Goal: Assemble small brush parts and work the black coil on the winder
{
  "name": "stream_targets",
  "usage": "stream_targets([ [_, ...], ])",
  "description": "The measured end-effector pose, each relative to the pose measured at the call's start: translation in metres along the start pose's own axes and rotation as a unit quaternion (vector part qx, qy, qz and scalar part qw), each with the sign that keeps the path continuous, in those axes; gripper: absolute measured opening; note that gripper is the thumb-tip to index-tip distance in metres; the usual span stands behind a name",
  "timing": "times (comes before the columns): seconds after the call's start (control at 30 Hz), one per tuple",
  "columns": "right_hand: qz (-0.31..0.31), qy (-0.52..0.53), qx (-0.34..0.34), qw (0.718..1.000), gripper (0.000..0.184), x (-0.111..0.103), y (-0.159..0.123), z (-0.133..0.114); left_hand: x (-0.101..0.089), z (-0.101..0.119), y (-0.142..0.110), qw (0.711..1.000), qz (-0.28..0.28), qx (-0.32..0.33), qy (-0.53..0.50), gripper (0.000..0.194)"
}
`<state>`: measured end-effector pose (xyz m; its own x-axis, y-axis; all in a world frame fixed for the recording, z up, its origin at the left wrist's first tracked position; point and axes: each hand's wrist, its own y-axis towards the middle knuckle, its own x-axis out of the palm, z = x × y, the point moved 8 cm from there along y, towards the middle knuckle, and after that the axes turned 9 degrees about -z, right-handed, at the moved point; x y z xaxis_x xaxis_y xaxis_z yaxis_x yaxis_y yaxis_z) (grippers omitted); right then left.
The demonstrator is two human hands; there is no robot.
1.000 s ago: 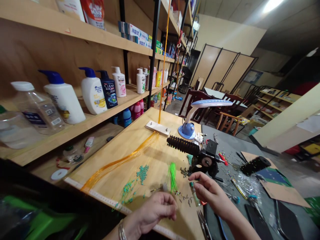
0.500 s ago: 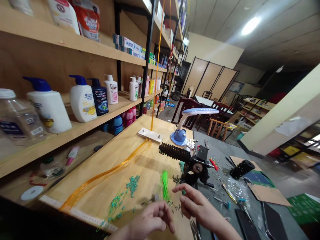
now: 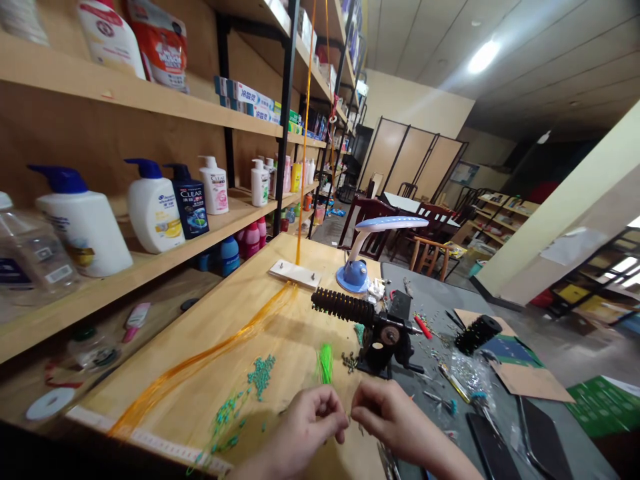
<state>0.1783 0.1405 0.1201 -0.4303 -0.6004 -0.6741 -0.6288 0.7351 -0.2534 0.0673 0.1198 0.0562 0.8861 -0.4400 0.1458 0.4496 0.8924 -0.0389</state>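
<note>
My left hand (image 3: 316, 421) and my right hand (image 3: 384, 412) face each other low over the front of the wooden tabletop, fingertips almost meeting. Both are closed in a pinch, and anything between the fingers is too small to make out. Just beyond them lies a bundle of bright green strands (image 3: 325, 363). Left of my left hand are a pile of small teal beads (image 3: 261, 375) and beaded green strands (image 3: 225, 420). Dark small pieces (image 3: 349, 362) lie behind my right hand, beside a black hand-cranked device (image 3: 390, 333) with a ridged roller (image 3: 343, 305).
Long orange threads (image 3: 210, 348) run across the table from a white clamping plate (image 3: 294, 273). A blue desk lamp (image 3: 353, 275) stands at the back. Tools, plastic bags and a dark phone-like slab (image 3: 493, 447) cover the grey surface on the right. Shelves of bottles (image 3: 155, 213) line the left.
My right hand has come down and its stretched fingers have curled into a pinch. My left hand has closed too, and the hands are nearer each other. The view has shifted slightly.
</note>
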Motion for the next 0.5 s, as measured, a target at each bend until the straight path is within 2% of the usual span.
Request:
stream_targets([
  [0.23, 0.010, 0.056, -0.029, 0.998, 0.017, 0.000, 0.003, 0.004, 0.006, -0.009, 0.003, 0.991, -0.040, 0.029, -0.123, 0.034],
  [0.5, 0.012, 0.140, -0.045, 0.989, 0.025, -0.008, 0.000, 0.004, 0.006, -0.017, -0.001, 0.993, -0.038, 0.031, -0.108, 0.038],
])
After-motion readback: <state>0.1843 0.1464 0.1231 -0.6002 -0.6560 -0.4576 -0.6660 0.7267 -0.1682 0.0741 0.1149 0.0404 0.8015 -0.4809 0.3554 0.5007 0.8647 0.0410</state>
